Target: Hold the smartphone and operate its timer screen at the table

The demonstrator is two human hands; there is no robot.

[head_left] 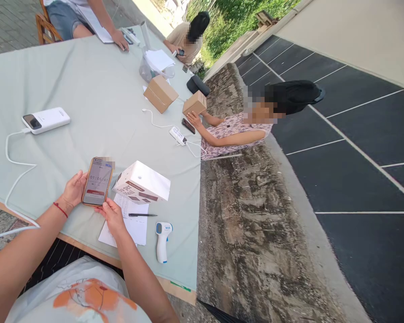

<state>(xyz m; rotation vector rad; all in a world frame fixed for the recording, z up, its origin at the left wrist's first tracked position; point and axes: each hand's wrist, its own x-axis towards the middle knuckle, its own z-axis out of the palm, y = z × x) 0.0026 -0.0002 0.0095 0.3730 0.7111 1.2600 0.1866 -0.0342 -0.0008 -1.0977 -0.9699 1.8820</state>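
phone (97,181) sits clasped between left hand (74,189) and right hand (112,214), fingers curled on its edges, above the table (97,98), beside a white box (142,183) and paper sheet (134,224)

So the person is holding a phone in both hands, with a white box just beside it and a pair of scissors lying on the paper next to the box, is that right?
Not quite. The head view shows a black pen on the paper, not scissors. The rest holds: the left hand and right hand hold the phone, with the white box just beside it.
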